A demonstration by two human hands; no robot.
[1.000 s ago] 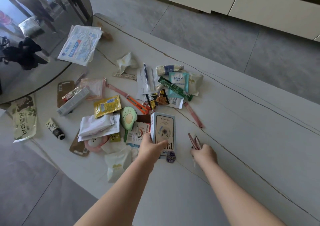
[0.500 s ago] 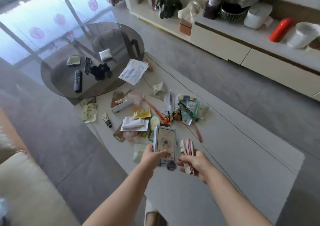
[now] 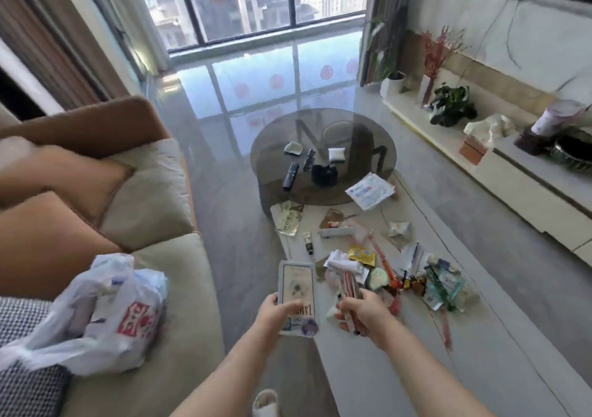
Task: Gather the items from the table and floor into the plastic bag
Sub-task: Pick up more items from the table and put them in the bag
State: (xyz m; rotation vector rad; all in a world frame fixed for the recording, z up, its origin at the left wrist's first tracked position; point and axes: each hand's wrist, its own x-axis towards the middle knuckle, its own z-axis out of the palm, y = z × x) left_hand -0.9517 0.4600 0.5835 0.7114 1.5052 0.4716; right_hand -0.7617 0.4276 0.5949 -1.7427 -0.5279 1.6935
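Note:
My left hand [image 3: 277,309] grips a pale blue box [image 3: 296,288] with a picture on its front, lifted off the table. My right hand [image 3: 363,312] holds a bundle of thin pink sachet sticks [image 3: 350,290]. A white plastic bag [image 3: 99,314] with red print lies on the sofa at the left, its mouth crumpled. Several small packets, tubes and wrappers [image 3: 362,253] are scattered over the long white table [image 3: 480,368]. One pink stick [image 3: 445,327] lies alone near the pile's front.
A beige sofa [image 3: 166,282] with brown cushions fills the left. A round glass table [image 3: 323,157] carries a remote and small items. A low white cabinet [image 3: 528,192] with plants runs along the right. A slipper [image 3: 264,402] shows below.
The view has swung up and left, bringing the sofa and the bag into sight. Both hands have lifted from the table, carrying the box and the sticks leftward.

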